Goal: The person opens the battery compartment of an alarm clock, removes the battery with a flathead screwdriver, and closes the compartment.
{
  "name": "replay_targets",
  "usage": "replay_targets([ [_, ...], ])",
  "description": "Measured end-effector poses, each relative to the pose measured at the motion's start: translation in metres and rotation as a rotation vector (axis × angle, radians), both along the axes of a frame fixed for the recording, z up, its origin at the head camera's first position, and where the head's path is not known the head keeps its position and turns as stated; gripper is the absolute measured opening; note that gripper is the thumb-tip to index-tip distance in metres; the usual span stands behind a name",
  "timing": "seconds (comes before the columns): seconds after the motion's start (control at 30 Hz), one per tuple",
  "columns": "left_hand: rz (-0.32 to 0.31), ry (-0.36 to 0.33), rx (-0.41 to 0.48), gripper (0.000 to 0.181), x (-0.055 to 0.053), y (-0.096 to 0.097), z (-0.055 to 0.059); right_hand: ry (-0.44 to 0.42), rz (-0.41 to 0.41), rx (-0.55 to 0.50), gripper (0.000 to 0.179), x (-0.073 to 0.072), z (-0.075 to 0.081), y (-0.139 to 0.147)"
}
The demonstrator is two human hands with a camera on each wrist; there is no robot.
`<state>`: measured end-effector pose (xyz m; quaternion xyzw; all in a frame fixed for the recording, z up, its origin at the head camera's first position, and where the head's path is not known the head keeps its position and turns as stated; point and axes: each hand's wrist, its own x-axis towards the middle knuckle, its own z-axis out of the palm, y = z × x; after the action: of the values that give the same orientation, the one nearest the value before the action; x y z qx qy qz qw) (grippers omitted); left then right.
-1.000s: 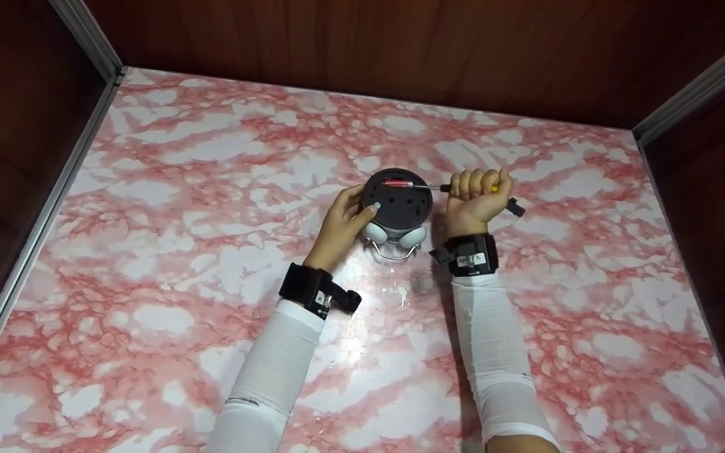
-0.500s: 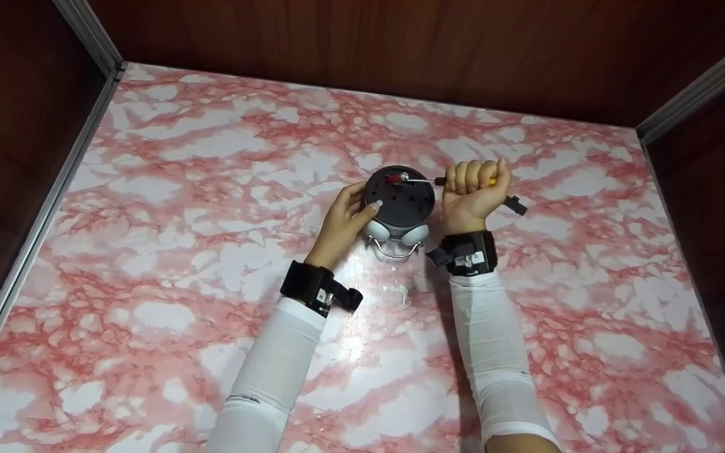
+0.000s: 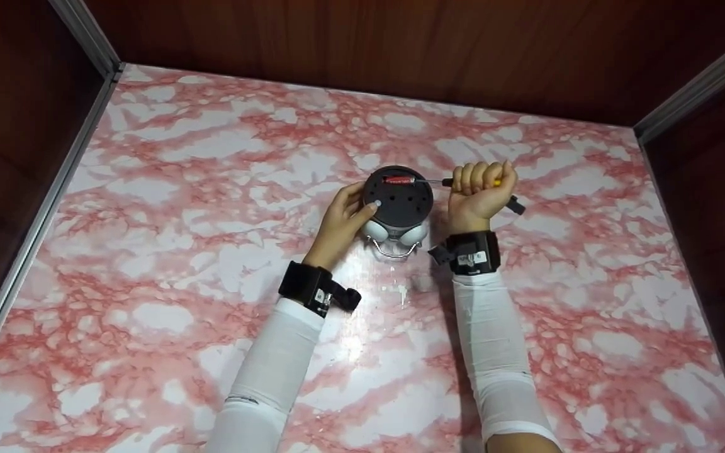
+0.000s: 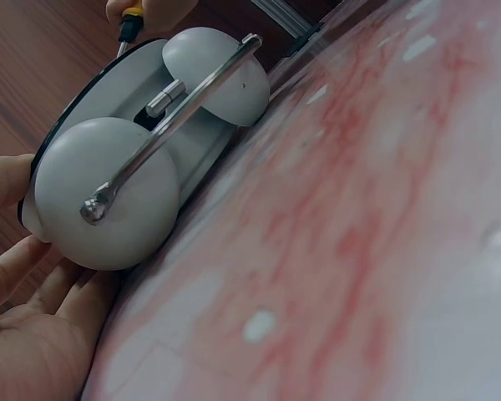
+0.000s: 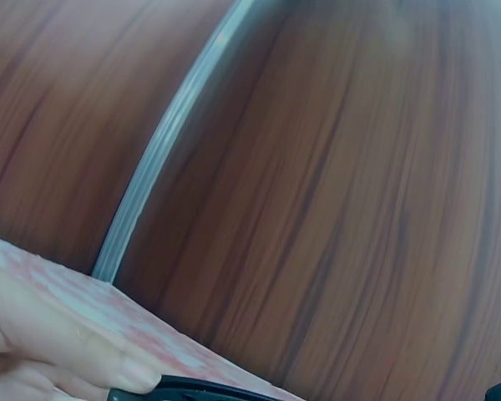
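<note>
A twin-bell alarm clock (image 3: 403,214) lies with its black back facing up. My left hand (image 3: 345,219) holds it from the left, thumb on the back and fingers around the side. In the left wrist view its white bells (image 4: 108,192) and metal carrying handle (image 4: 171,125) show. A red battery (image 3: 398,180) lies at the slot in the clock's back. My right hand (image 3: 481,187) grips a screwdriver (image 3: 430,181) with a black and yellow handle, held nearly level. Its shaft reaches the battery's right end; the exact tip contact is too small to tell.
The red and white marbled tabletop (image 3: 211,264) spreads around the clock. Dark wood panels (image 3: 362,50) stand at the back and both sides, with metal corner strips (image 3: 85,38). A black wrist mount sits on each forearm.
Half a second ago the battery's right end was tipped up on the screwdriver; now the battery lies flatter. My right hand went slightly left, then back right. My left hand stays on the clock.
</note>
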<state>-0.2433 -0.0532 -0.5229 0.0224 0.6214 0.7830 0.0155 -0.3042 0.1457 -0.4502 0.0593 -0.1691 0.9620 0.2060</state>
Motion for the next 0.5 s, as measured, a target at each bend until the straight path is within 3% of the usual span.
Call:
replay_targets([
  [0.5, 0.004, 0.003, 0.008, 0.056, 0.0, 0.0, 0.0, 0.018, -0.033, 0.017, 0.055, 0.0, 0.005, 0.014],
])
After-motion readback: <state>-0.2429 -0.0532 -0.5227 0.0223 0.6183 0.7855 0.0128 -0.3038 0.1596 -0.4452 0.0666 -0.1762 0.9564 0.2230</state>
